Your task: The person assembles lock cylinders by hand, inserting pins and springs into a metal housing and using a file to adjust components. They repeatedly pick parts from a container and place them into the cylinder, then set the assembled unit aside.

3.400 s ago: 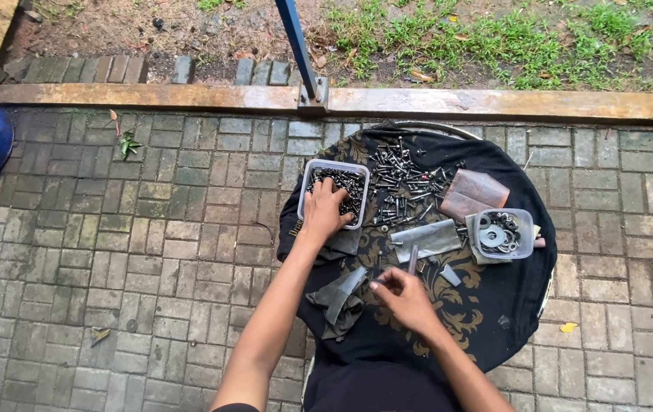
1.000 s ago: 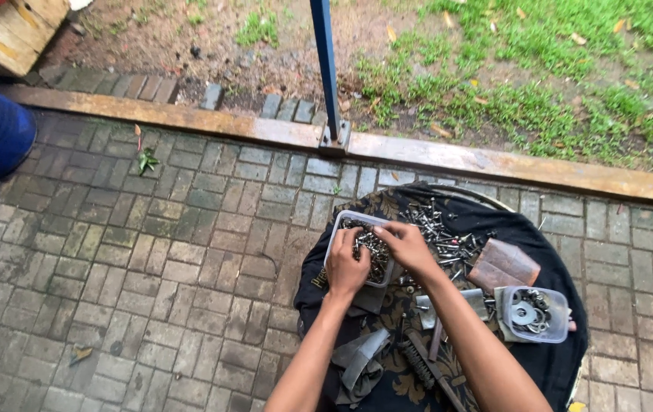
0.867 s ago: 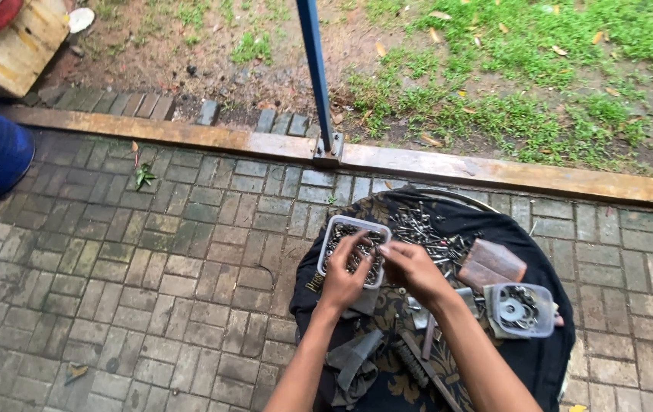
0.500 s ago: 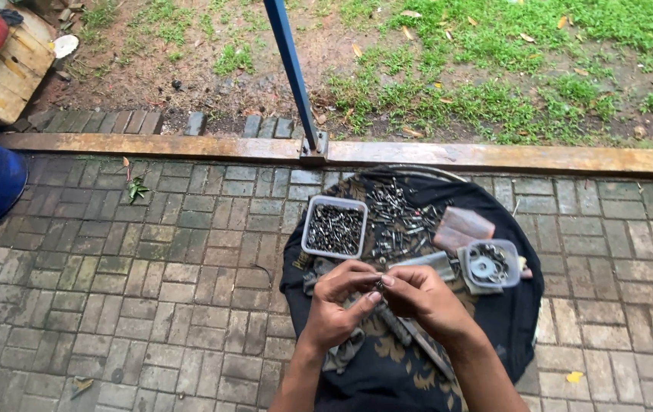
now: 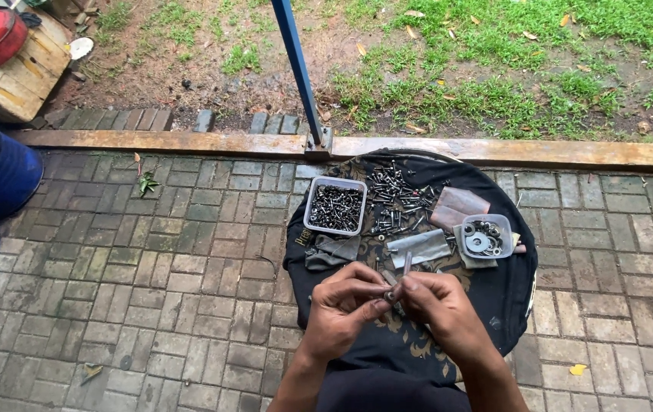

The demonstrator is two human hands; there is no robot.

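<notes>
Two tubs, square tub (image 5: pixel 335 206) of screws, round tub (image 5: pixel 484 236) of washers

An outdoor yard: brick paving (image 5: pixel 151 305) bordered by grass (image 5: pixel 509 46).

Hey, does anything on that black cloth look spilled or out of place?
Yes: a heap of loose screws lies scattered on the black cloth, beside the square tub that holds more. Both hands pinch one small metal part over the cloth.
</notes>
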